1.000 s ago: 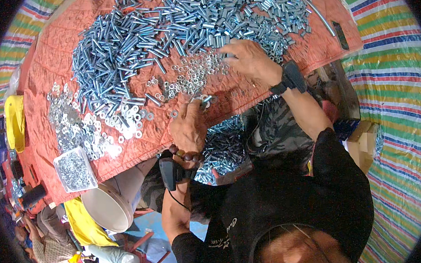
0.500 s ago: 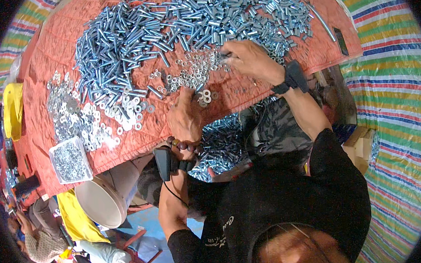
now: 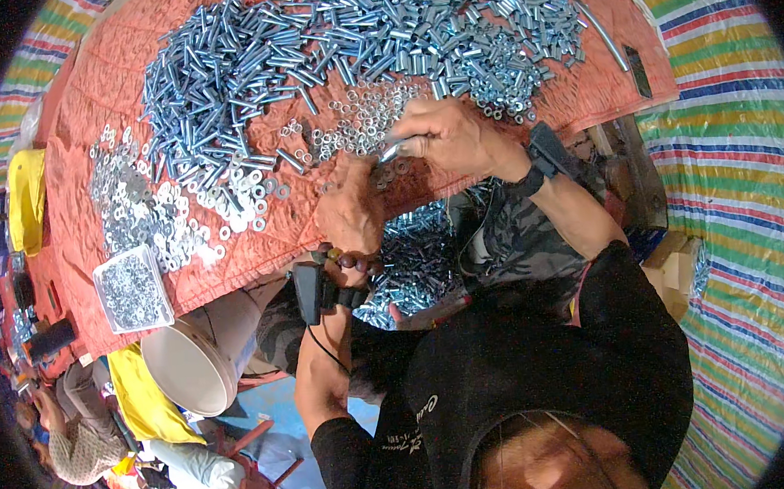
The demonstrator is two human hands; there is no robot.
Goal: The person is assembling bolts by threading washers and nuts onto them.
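My left hand (image 3: 350, 204) is closed near the table's front edge, its fingertips pinching one end of a short silver metal rod (image 3: 390, 153). My right hand (image 3: 459, 140) meets it from the right, thumb and fingers closed at the rod's other end. Whatever else the right fingers pinch is too small to make out. Just beyond both hands lies a spread of small metal rings (image 3: 358, 120). Behind them is a large heap of bluish metal rods and sleeves (image 3: 244, 73). Flat washers (image 3: 158, 220) are scattered left of my left hand.
A red quilted cloth (image 3: 72, 212) covers the table. A clear tub of small metal parts (image 3: 132, 290) sits at its left front corner, above a white bucket (image 3: 182, 368). Below the front edge, more metal pieces (image 3: 416, 261) lie between my legs. Another person's sleeve (image 3: 83, 448) shows lower left.
My right hand has come back from the rings toward me and left, meeting my left hand at the rod. The left hand stays in nearly the same place.
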